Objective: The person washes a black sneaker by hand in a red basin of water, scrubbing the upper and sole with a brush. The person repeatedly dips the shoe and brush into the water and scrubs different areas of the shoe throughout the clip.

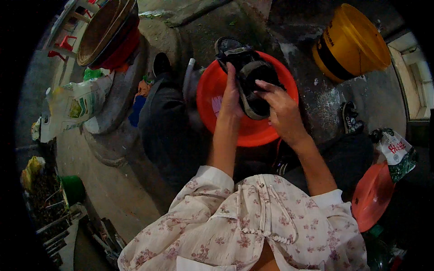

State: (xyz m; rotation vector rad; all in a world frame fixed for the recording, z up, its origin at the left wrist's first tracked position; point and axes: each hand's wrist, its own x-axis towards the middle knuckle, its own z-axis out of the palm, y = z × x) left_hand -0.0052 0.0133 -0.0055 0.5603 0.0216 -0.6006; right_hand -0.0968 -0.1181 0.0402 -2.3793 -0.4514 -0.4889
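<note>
My left hand grips a black sandal along its left edge, thumb pointing up the side. The sandal has wide straps and a greyish sole edge, and it is tilted over a red plastic basin. My right hand is on the sandal's right side, with its fingertips over the dark upper and part of its grip hidden. Inside the basin, left of my wrist, lies a small pale pink ridged thing, too indistinct to name.
A yellow bucket stands at the upper right. Below it is a dark shoe with white markings. Stacked baskets and a printed plastic sack are at left. A pink plastic basin sits at right. A white tube is beside the red basin.
</note>
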